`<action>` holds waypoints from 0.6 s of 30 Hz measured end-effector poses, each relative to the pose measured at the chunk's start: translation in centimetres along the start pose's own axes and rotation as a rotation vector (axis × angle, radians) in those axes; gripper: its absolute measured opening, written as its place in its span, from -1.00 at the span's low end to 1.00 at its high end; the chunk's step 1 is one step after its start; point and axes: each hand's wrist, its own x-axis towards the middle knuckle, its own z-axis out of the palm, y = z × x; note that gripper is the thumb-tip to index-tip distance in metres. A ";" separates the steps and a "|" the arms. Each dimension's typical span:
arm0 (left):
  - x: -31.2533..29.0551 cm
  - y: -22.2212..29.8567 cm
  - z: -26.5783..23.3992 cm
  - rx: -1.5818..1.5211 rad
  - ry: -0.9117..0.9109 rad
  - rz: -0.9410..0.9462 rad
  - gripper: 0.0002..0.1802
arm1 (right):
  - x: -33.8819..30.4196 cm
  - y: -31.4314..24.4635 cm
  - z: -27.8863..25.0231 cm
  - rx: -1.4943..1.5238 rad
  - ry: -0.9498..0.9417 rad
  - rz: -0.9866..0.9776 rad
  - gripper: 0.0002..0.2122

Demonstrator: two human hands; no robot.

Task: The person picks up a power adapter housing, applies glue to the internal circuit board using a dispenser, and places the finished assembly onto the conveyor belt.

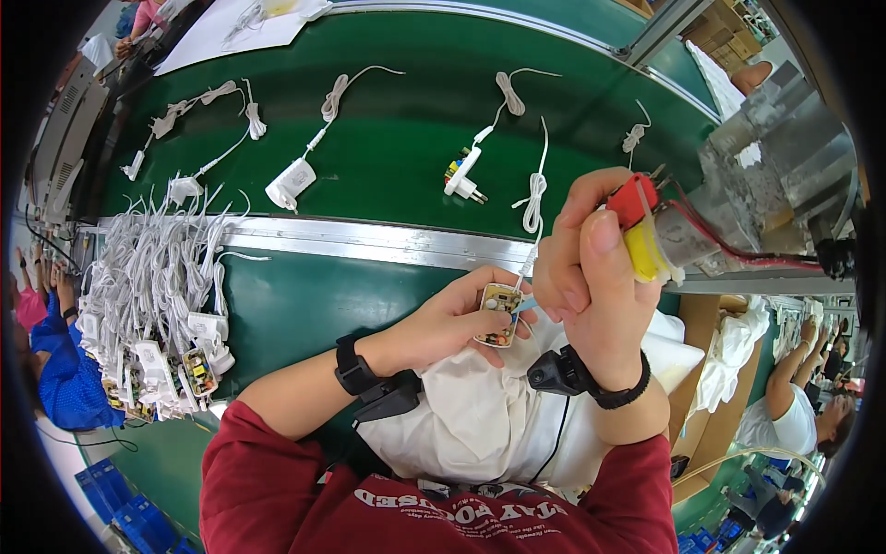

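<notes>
My left hand (461, 314) grips a small white power adapter with its casing open, so its circuit board (501, 303) faces up. A white cable runs up from the adapter towards a bundled coil (532, 205). My right hand (595, 254) is closed, its fingers curled in. From below it a slim light-blue pointed tool (525, 306) reaches to the board; most of the tool is hidden by the fingers. Right beside my right thumb is a red and yellow block (635, 205) with red and black wires; I cannot tell whether the hand touches it.
White adapters with coiled cables, such as one adapter (291, 183) and another with exposed parts (463, 175), lie on the green conveyor (388, 175) behind a metal rail (369, 242). A heap of cabled adapters (166, 295) is at left. A grey metal fixture (775, 166) and cardboard box (697, 406) stand right.
</notes>
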 end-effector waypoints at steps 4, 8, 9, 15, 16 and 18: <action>-0.4 0.2 -0.2 -0.014 0.005 -0.006 -0.62 | 0.1 0.1 0.5 -0.027 0.016 0.001 -0.80; -0.8 0.3 -0.5 -0.012 0.004 -0.005 -0.62 | 0.2 0.3 1.0 -0.030 0.011 0.008 -0.80; -0.9 0.4 -0.5 -0.014 0.008 -0.008 -0.62 | 0.2 0.3 1.1 -0.033 0.014 0.013 -0.80; -1.4 0.4 -1.2 -0.021 0.003 -0.005 -0.62 | 0.4 0.6 2.0 -0.041 0.030 0.008 -0.81; -1.5 0.4 -1.3 -0.024 0.004 -0.008 -0.62 | 0.4 0.7 2.0 -0.040 0.032 0.012 -0.81; -1.7 0.5 -1.5 -0.025 0.012 -0.006 -0.62 | 0.6 0.7 2.0 -0.009 0.003 0.016 -0.82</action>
